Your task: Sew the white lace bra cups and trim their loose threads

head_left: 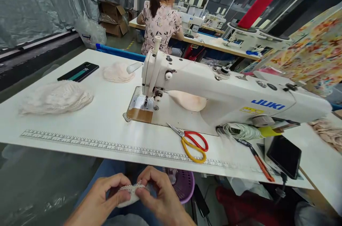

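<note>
I see the left hand [108, 192] and the right hand [159, 192] below the near edge of the table [107, 122], above the person's lap. Both are pinching, with thumb and fingers, a small white cloth [128, 201] with lacy border, which is between them. On the table stands a white sewing machine [227, 90]; under its arm one pale piece [189, 101] is partly hidden. The scissors [193, 144] lie partly over the printed ruler [88, 140]. Towards the left rest a big lacy heap [57, 97], a smaller heap [117, 72] and a phone [78, 72]. A purple basket [191, 186] is beyond the right hand. Farther away, a co-worker [162, 22] turns their back.
</note>
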`<state>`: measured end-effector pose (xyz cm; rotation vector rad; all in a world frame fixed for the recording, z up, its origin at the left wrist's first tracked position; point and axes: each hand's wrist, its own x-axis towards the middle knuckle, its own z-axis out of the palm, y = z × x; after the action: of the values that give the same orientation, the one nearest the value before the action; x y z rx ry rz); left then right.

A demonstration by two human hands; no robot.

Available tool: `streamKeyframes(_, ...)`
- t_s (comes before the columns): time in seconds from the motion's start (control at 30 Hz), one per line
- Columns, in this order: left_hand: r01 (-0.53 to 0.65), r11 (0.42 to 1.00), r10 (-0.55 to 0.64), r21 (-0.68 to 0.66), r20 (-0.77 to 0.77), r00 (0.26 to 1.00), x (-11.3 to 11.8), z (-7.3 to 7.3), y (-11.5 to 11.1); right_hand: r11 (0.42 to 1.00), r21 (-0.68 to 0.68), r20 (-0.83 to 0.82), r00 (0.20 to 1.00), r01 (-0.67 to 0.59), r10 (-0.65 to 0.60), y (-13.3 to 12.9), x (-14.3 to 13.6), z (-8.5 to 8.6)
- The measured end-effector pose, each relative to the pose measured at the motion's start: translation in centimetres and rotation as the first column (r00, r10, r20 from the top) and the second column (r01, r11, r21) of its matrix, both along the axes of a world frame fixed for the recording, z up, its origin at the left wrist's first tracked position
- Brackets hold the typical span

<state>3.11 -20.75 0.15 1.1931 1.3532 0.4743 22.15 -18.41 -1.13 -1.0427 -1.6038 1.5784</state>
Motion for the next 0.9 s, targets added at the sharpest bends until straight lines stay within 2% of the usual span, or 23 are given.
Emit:
streamKeyframes(0.13, -0.003, 1.0, 0.002, -0.02, -0.04, 0.999, -0.3, -0.4, -0.3, 0.999, -0.036, -0.025, 1.0, 0.002, -0.003, 0.0, -0.7, -0.6)
streamKeyframes(0.23, 0.048, 0.999, -0.048, -0.01, -0.046, 0.998, -1.0, -0.2, -0.1, 0.996, -0.076, -0.024, 0.999, 0.047, -0.049, -0.5, -1.1, -0.9)
streamKeyframes(0.43, 0.262, 0.963, -0.265, -0.061, -0.038, 0.964, -2.7, -0.2, 0.6, 0.978, -0.132, -0.032, 0.985, 0.164, -0.17, -1.8, -2.5, -0.8)
streamKeyframes(0.57, 0.224, 0.973, -0.228, -0.06, -0.069, 0.971, -3.4, -0.9, 0.3, 0.969, -0.166, -0.063, 0.979, 0.18, -0.193, -2.4, -3.7, -0.7)
streamKeyframes(0.67, 0.207, 0.976, -0.206, -0.069, 0.017, 0.978, -4.2, -1.3, 0.0, 0.96, -0.251, -0.121, 0.981, 0.119, -0.153, -2.4, -4.4, -0.6)
streamKeyframes(0.8, 0.207, 0.961, -0.158, -0.182, 0.25, 0.955, -5.2, -1.5, -0.2, 0.924, -0.382, -0.168, 0.982, 0.022, -0.092, -2.0, -4.8, -0.1)
streamKeyframes(0.9, 0.22, 0.945, -0.126, -0.242, 0.352, 0.927, -5.4, -2.0, -0.4, 0.91, -0.415, -0.192, 0.979, -0.02, -0.066, -1.9, -4.9, 0.1)
